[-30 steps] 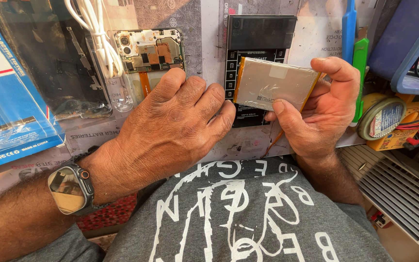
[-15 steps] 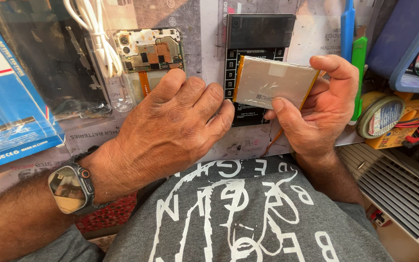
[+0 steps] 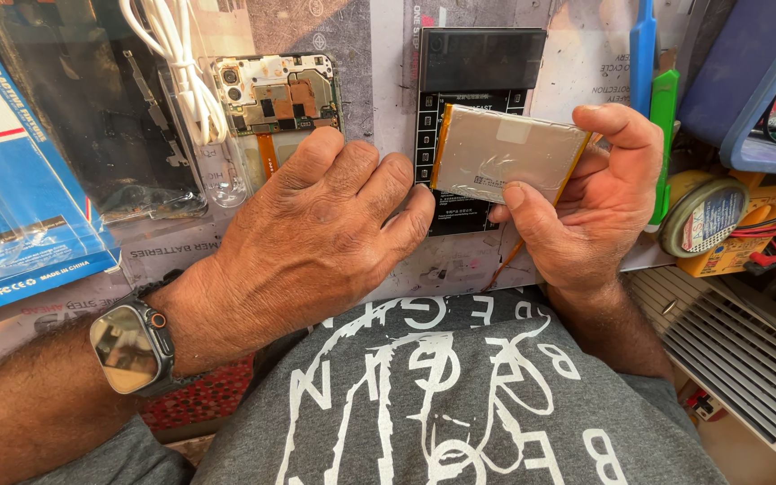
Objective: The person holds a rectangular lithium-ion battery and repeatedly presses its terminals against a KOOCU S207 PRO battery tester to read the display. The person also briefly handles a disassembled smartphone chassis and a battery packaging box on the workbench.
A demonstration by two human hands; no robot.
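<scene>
Cluttered with repair gear, the tabletop [image 3: 460,260] looks unchanged over the last second. Right hand [image 3: 586,207] fingers still pinch the silver phone battery [image 3: 505,162] above a black tester board [image 3: 478,63]. Left hand [image 3: 316,233] stays flat, fingers spread, covering the opened phone [image 3: 276,90]. Blue tray [image 3: 747,81] sits right.

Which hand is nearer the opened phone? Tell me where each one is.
Left. The left hand lies palm down over the opened phone's lower part. The right hand is off to the side, holding the flat battery.
</scene>
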